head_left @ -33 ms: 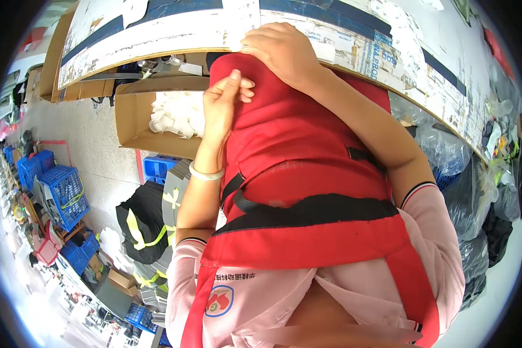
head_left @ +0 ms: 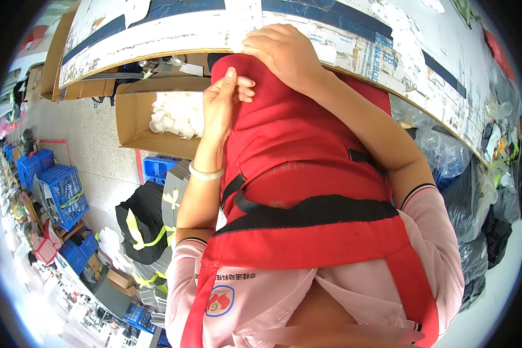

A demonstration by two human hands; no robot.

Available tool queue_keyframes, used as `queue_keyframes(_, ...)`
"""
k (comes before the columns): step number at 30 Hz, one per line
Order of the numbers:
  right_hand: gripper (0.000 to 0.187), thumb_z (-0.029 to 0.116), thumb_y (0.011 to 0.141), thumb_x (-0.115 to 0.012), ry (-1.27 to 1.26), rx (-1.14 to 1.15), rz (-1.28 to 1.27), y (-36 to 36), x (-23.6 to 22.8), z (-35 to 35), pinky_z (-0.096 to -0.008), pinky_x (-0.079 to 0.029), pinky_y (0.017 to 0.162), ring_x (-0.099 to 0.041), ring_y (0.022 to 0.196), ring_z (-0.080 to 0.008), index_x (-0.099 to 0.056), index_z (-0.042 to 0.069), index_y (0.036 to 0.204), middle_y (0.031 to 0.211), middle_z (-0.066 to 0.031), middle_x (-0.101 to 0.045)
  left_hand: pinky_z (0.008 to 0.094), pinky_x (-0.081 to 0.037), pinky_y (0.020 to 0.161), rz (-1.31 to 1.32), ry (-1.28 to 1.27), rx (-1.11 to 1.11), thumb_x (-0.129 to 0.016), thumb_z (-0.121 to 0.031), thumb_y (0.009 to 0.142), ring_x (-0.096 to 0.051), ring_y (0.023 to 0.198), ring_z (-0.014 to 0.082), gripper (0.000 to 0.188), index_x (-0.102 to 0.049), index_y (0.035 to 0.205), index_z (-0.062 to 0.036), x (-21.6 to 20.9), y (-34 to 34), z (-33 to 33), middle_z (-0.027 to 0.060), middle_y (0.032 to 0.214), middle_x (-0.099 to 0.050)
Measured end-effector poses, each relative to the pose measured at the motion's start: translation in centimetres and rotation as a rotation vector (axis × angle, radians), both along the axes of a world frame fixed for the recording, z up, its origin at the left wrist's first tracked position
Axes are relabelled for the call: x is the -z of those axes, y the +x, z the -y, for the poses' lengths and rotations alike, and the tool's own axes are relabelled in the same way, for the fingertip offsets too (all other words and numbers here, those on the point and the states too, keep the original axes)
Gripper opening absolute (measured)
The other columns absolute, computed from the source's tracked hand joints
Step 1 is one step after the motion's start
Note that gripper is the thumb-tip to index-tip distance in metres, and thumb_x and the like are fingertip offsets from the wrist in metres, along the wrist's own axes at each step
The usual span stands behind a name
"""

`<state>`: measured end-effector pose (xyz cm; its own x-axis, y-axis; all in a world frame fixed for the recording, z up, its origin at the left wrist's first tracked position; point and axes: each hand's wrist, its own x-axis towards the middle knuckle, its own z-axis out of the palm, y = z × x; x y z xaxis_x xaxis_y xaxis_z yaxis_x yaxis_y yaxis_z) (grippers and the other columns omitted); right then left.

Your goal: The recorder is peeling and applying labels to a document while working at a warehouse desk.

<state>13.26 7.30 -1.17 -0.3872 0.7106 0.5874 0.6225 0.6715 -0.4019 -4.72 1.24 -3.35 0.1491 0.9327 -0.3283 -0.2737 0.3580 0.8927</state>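
My left hand (head_left: 223, 98) rests at the left side of the red apron (head_left: 301, 139) over my lap. Its fingers curl loosely, the thumb stands a little apart, and nothing shows in it. A pale bangle (head_left: 205, 173) circles that wrist. My right hand (head_left: 284, 52) lies with its fingers out flat over the apron's far end, against the edge of the worktable (head_left: 185, 36). I see nothing held in it either; the palm is hidden.
Left under the table edge stands a cardboard box (head_left: 134, 139) of white pieces. Farther left are blue crates (head_left: 64, 194) and a black bundle (head_left: 142, 223) with yellow-green ties. Clear plastic bags (head_left: 443, 151) crowd the right side, below the table.
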Motion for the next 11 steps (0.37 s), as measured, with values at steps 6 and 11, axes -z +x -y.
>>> queue_keyframes(6, 0.012, 0.021, 0.082, -0.062, 0.057, -0.051, 0.051, 0.4, -0.8, 0.5, -0.0333, -0.045, 0.078, -0.06, 0.085, -0.0204, -0.067, 0.011, 0.088, 0.094, 0.0012, -0.067, 0.0313, -0.054, 0.064, 0.244, -0.09, 0.063, -0.037, -0.046, 0.1, -0.064, 0.072, 0.0203, 0.059, -0.061, 0.098, 0.0081, -1.8, -0.4, -2.3, 0.0172, 0.089, -0.066)
queue_keyframes(11, 0.017, 0.018, 0.083, -0.063, -0.072, 0.008, 0.009, 0.1, -0.7, -0.2, -0.0355, -0.045, 0.084, -0.059, 0.094, -0.0235, -0.072, 0.013, 0.097, 0.105, -0.0039, -0.066, 0.0302, -0.055, 0.064, 0.009, -0.06, 0.076, -0.04, -0.043, 0.1, -0.064, 0.069, 0.0189, 0.053, -0.062, 0.099, 0.0051, -1.7, -0.5, -2.6, 0.0156, 0.083, -0.066)
